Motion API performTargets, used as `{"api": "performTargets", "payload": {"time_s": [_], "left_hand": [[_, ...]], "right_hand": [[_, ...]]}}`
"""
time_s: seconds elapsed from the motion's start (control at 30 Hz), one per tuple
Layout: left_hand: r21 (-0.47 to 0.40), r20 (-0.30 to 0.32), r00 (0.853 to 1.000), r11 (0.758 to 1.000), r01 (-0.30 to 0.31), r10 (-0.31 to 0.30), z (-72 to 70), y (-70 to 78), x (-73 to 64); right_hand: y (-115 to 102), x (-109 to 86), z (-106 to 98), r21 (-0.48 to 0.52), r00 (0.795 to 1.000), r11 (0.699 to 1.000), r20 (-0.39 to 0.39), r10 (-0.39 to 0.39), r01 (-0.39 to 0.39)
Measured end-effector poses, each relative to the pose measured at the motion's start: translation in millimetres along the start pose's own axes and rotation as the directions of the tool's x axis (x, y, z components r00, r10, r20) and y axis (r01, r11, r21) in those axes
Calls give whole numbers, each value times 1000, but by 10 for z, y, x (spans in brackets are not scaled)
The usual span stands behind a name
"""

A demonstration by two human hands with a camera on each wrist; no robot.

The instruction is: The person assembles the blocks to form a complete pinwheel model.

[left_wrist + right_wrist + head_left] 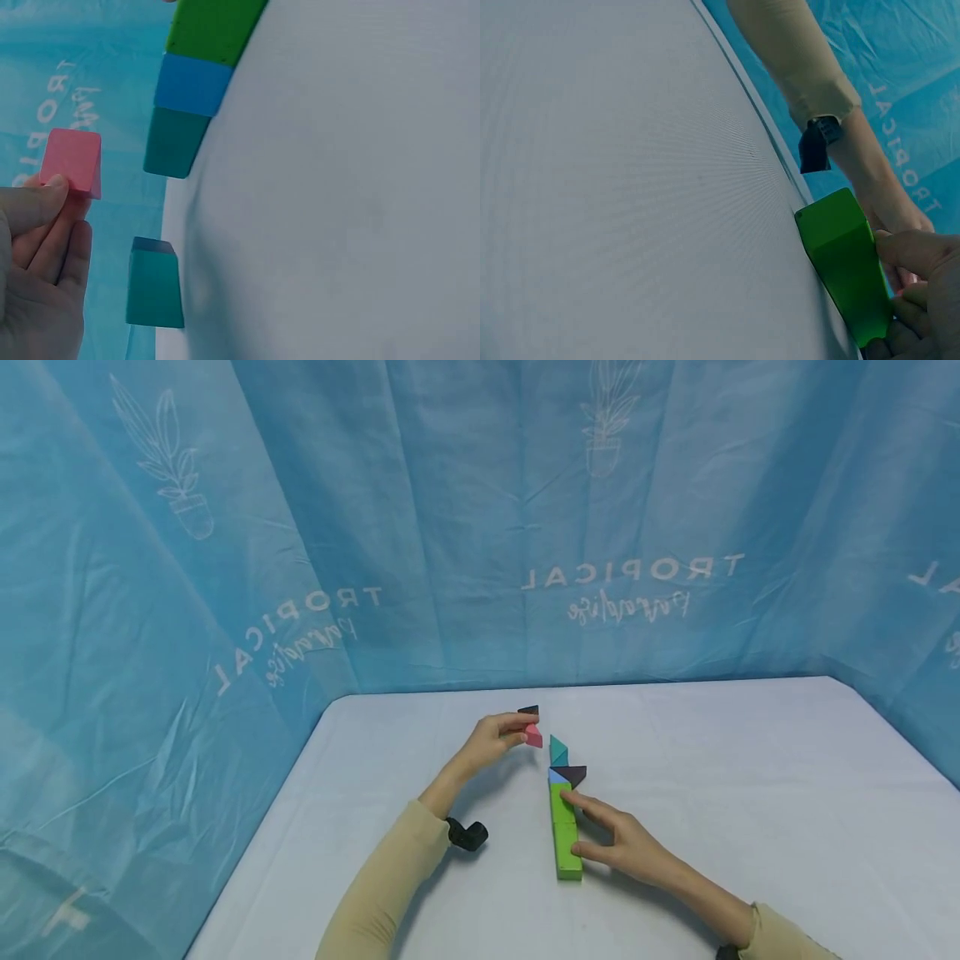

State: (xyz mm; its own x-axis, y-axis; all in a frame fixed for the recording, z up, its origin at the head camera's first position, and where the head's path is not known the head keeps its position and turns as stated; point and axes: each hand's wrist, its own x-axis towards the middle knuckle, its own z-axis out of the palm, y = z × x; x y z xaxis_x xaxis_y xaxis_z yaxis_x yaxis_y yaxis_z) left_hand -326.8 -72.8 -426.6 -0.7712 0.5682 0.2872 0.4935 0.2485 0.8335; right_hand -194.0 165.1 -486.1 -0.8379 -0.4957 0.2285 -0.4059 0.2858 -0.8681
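My left hand (487,742) pinches a pink wedge-shaped block (533,736) between thumb and fingers, raised above the table. In the left wrist view the same pink block (71,161) shows its flat face. A row of blocks runs away from me: two green blocks (567,852) end to end, then a blue block (558,775) and a teal block (558,752). Beside the blue one is a dark triangular piece (574,774). My right hand (630,843) touches the green blocks' right side, its thumb and forefinger spread along them.
Behind my left fingers, a dark-topped piece (529,709) is partly hidden. In the left wrist view a teal block (154,289) stands apart from the row. The white table (750,793) is backed by blue curtains (480,527) at its far edge and sides.
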Motion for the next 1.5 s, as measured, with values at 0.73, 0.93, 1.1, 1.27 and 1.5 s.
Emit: {"api": "performTargets", "payload": {"time_s": [0.73,0.93,1.1,1.27,1.5], "left_hand": [[131,-32,999,991,4,0,104,-338,-129],[85,71,994,993,76,-82,139,-347,-180],[123,70,997,992,34,-43,170,-397,-204],[135,21,999,990,41,-45,177,-415,-210],[195,-49,998,980,51,-42,147,-446,-214]], "right_hand": [[-13,-4,-11,-30,999,998,-8,48,-48],[-6,-7,-8,-30,1000,999,-5,23,-23],[-4,-8,-1,-19,1000,1000,-4,12,-12],[-12,-6,5,-10,1000,1000,-3,15,-15],[-6,-7,10,-3,1000,1000,-5,8,-8]]}}
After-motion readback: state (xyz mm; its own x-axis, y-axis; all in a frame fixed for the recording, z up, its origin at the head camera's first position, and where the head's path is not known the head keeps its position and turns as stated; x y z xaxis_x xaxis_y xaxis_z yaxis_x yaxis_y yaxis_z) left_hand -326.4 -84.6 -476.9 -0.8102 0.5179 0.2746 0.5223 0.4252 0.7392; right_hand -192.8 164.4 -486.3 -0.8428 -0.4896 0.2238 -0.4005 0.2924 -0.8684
